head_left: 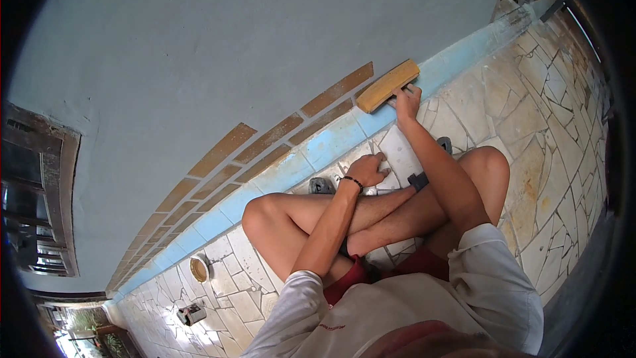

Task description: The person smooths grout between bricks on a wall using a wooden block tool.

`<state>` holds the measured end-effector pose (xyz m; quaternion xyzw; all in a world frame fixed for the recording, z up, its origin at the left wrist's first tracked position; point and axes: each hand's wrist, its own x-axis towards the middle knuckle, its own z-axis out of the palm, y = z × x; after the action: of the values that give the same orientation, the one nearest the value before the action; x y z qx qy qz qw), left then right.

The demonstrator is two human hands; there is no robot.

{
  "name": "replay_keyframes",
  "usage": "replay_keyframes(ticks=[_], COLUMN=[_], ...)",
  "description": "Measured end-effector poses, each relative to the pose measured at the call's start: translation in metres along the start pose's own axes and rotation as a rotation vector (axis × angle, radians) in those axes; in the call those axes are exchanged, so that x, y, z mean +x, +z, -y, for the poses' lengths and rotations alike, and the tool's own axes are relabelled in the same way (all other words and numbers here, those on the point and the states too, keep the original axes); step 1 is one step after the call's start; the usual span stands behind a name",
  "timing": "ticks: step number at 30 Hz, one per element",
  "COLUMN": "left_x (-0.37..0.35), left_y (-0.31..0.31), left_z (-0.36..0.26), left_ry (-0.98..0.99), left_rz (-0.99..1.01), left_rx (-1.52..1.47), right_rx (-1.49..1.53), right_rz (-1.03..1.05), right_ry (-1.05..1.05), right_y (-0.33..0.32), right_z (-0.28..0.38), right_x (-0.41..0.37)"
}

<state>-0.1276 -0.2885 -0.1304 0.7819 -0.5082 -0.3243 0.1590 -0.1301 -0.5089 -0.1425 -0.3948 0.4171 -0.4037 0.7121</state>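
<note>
My right hand [408,103] is closed on the back of a yellow brick-shaped block [387,86], which is held against the foot of the grey-green wall [218,47]. Whether the block has a handle is hard to make out. Brown brick shapes [338,90] run along the wall in staggered rows, up to the block's left. Over my crossed legs, my left hand [368,170] hangs with loosely bent fingers apart and nothing in them. A dark beaded bracelet [353,182] is on that wrist.
A light-blue strip [331,143] edges the wall's base. Irregular stone paving [523,153] covers the floor. A round tub [199,268] and a small boxy object [191,315] stand at lower left. One sandal [321,186] shows near my left hand. A wooden-framed window [66,205] is at far left.
</note>
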Motion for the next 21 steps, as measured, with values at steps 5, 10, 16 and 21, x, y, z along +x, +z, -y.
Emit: replay_keyframes(ticks=[5, 10, 16, 21], left_x=[0.0, 0.002, 0.003, 0.003], left_y=[0.001, 0.002, 0.005, 0.003], left_z=[0.001, 0.004, 0.006, 0.004], left_ry=[0.008, 0.022, 0.037, 0.028], left_rz=[-0.01, -0.011, -0.024, -0.008], left_rx=[-0.023, -0.001, 0.005, 0.02], right_rx=[-0.047, 0.022, -0.009, 0.022], right_rz=[0.037, 0.072, 0.051, 0.044], right_ry=[-0.075, -0.078, -0.126, -0.101], right_y=[0.002, -0.003, 0.001, 0.002], right_z=[-0.002, -0.006, -0.011, -0.006], right_x=[-0.01, -0.009, -0.01, -0.013])
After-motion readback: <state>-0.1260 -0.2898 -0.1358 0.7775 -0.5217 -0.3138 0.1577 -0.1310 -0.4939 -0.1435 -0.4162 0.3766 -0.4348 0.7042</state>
